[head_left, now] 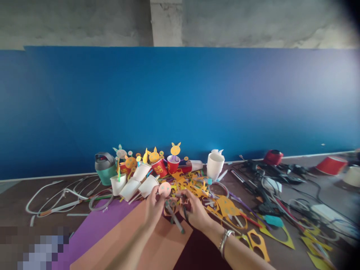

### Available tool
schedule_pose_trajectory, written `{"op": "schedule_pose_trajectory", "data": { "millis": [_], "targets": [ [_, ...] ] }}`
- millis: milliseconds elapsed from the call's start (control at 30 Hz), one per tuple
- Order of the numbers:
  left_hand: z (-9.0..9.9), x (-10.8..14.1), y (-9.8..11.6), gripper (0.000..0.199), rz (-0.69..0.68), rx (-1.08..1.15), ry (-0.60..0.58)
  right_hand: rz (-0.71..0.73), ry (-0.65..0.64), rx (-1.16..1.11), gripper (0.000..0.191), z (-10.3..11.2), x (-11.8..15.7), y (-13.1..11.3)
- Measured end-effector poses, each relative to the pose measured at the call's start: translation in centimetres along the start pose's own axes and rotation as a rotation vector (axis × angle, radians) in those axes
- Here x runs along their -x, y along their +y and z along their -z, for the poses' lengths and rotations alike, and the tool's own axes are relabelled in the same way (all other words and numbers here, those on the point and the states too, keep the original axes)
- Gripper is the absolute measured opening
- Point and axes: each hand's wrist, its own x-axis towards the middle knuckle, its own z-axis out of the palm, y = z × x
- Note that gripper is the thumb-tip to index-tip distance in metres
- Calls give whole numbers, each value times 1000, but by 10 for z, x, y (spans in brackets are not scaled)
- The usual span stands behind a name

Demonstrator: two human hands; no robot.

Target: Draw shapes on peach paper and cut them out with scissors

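Between the thumb and fingers of my left hand (154, 204) is a small round pink paper disc (164, 189) with a face drawn on it. My right hand (194, 208) is close by on the right, its fingers pinched on a slim dark pen (185, 212) that points down. A grey marker with a dark end (176, 219) lies below and between both hands. Under them are sheets of orange-brown paper (118, 240), purple paper (95, 221) and dark maroon paper (202, 251).
Paper cups, some red (159, 167) and some white (215, 165), stand or lie along the blue panel (180, 105), several with paper animal faces. Yellow paper scraps (227, 206) cover the right. A teal container (105, 168), white cable (45, 210) and black glue-gun-like tool (266, 202) lie around.
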Motion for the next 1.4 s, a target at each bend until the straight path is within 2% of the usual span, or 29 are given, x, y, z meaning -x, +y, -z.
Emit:
{"op": "schedule_pose_trajectory", "data": {
  "millis": [133, 200, 267, 400, 467, 567, 733, 900, 1033, 1133, 1233, 1400],
  "targets": [
    [1, 1, -1, 23, -26, -89, 7, 24, -120, -19, 30, -7, 2, -2],
    [1, 1, -1, 24, -30, -104, 9, 3, -125, -71, 23, -8, 1, -1],
    [1, 1, -2, 25, -29, -87, 36, -32, -16, -134, 18, -5, -1, 1],
    [2, 0, -5, 29, -38, -61, 102, -117, 350, -78, 22, 11, -8, 9],
    [2, -1, -6, 32, -49, -69, 97, -173, 397, 22, 27, 19, -11, 15],
    [2, 1, -7, 35, -62, -102, 52, -239, 368, 175, 36, 23, -13, 24],
    [1, 3, -6, 31, -77, -203, -10, -184, 366, 281, 41, 21, -11, 23],
    [1, 4, -11, 28, -55, -278, -78, -138, 290, 390, 20, 24, -10, 12],
    [2, 4, -11, 29, -50, -385, -64, -178, 175, 550, 14, 26, -9, 7],
    [3, 4, -6, 24, -41, -508, -57, -148, 95, 635, 11, 24, -8, 6],
    [3, 5, -2, 23, -53, -595, -43, -202, 25, 657, 18, 24, -8, 7],
    [3, 6, 0, 23, -89, -589, 25, -293, 0, 598, 46, 31, -9, 14]
  ]
}}
